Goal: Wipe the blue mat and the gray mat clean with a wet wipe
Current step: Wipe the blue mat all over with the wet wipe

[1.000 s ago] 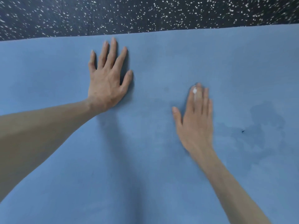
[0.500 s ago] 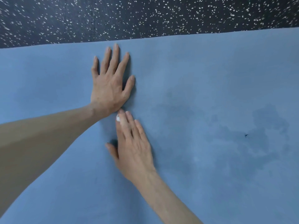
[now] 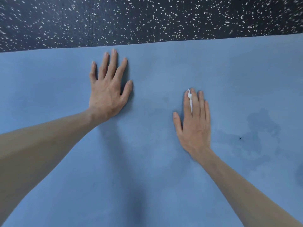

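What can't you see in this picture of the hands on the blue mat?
- Wet wipe: in the head view only a white sliver shows between the fingers of the right hand; the hand covers the rest.
- Gray mat: not in the frame.
- Blue mat: the left, right and bottom picture edges cut it off.
- Mat under the flat left hand: hidden.

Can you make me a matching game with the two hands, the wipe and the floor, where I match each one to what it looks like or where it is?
Things:
1. left hand
2. right hand
3. wet wipe
4. floor

Descriptions:
A. black with white speckles, beyond the far edge of the blue mat
B. white, peeking out between fingers
C. fingers spread, flat on the mat, with nothing under it that shows
D. fingers together, pressing the wipe onto the mat

Pairs: 1-C, 2-D, 3-B, 4-A
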